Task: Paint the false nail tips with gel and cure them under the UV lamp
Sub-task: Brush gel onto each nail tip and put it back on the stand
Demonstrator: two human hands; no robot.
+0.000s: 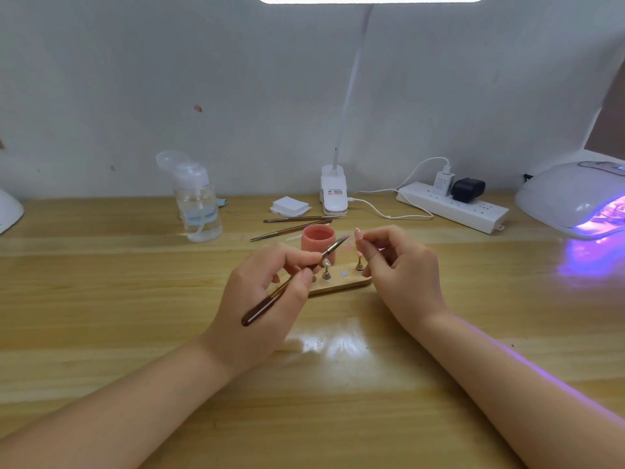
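Observation:
My left hand [270, 292] grips a brown-handled gel brush [287, 286], its tip raised toward my right hand. My right hand [402, 269] pinches a small stand with a pale pink false nail tip [358, 234] on top, held just above the table. Below them lies a wooden holder [345, 285] carrying several metal stands with nail tips [326, 265]. An open pot of coral gel [318, 242] stands just behind the holder. The white UV lamp [575, 198] at the far right glows violet.
A clear pump bottle [199, 204] stands at the back left. Two spare brushes [294, 225] and a stack of white pads [290, 206] lie behind the pot. A clip desk lamp [334, 194], a power strip [453, 208] and cables line the wall.

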